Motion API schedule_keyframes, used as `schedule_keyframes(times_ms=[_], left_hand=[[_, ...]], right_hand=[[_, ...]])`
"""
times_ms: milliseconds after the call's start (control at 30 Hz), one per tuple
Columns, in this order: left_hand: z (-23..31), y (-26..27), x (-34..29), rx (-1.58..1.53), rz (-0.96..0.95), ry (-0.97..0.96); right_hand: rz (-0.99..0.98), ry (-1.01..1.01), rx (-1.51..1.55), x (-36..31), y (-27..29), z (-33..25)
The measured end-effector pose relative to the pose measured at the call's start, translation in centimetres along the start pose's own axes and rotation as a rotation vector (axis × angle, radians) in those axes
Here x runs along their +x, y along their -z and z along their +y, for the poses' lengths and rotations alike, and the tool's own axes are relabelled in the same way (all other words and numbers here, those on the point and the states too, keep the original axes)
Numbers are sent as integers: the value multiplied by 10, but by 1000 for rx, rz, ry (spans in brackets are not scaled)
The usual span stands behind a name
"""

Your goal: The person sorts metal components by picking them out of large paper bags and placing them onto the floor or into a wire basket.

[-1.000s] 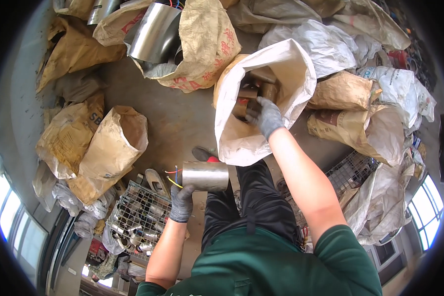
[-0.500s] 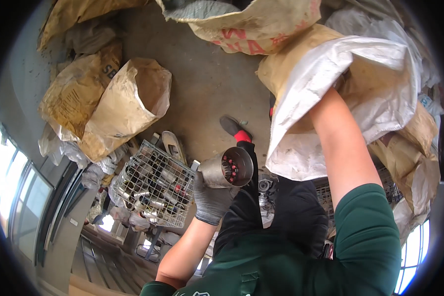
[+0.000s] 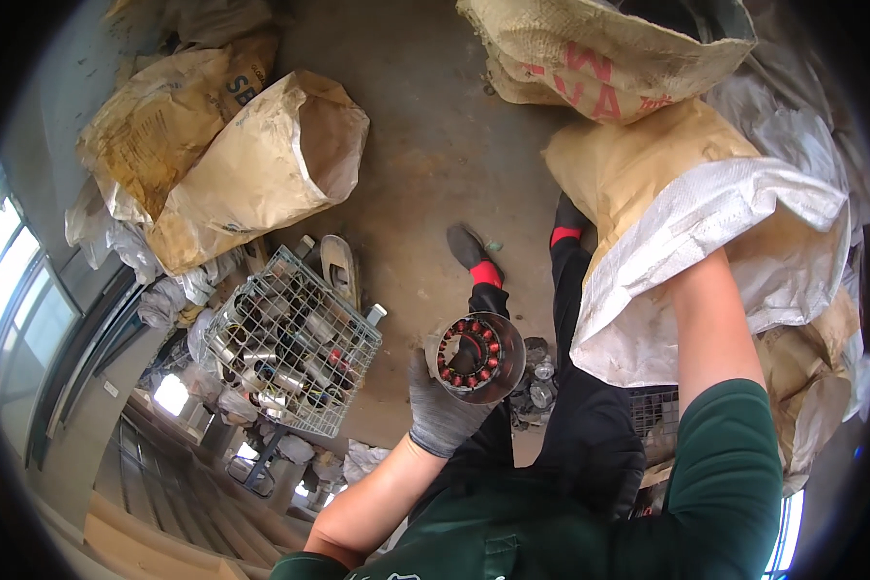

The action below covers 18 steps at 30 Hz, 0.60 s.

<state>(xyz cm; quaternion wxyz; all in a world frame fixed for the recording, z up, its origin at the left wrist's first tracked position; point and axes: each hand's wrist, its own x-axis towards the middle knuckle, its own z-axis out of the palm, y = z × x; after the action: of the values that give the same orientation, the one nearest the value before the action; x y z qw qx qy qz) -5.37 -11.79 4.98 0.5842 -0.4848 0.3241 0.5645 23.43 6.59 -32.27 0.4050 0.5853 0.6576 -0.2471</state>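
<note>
In my left hand (image 3: 445, 404), which wears a grey glove, is a metal motor housing (image 3: 508, 379). My fingers wrap round its left side. Its open end faces up and shows a ring-shaped stator (image 3: 493, 350) with red windings and a hole in the middle. On the right, my bare right forearm (image 3: 713, 319) reaches into the mouth of a tan sack with a white lining (image 3: 638, 261). My right hand is hidden inside that sack, so its fingers do not show.
A wire basket (image 3: 353, 387) full of metal motor parts stands at the left. Beyond it are an open tan sack (image 3: 251, 174) and other sacks. Another sack with red print (image 3: 590, 63) stands at the far right. Metal parts (image 3: 536, 387) lie near my legs.
The motor housing has tipped so its open end faces up and shows the whole stator ring. My right arm stays in the sack. The view has shifted, with my legs further apart.
</note>
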Motion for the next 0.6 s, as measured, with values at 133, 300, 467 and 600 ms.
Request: schedule_keyframes(times_ms=[133, 300, 467, 600], left_hand=[[-2, 2, -21, 78, -45, 7], [10, 27, -46, 37, -158, 8], [35, 55, -80, 94, -34, -41], [79, 89, -118, 209, 20, -87]], right_hand=[[51, 3, 18, -20, 48, 24], [133, 90, 201, -89, 136, 32], [176, 79, 696, -218, 173, 72], [59, -26, 1251, -365, 223, 54]])
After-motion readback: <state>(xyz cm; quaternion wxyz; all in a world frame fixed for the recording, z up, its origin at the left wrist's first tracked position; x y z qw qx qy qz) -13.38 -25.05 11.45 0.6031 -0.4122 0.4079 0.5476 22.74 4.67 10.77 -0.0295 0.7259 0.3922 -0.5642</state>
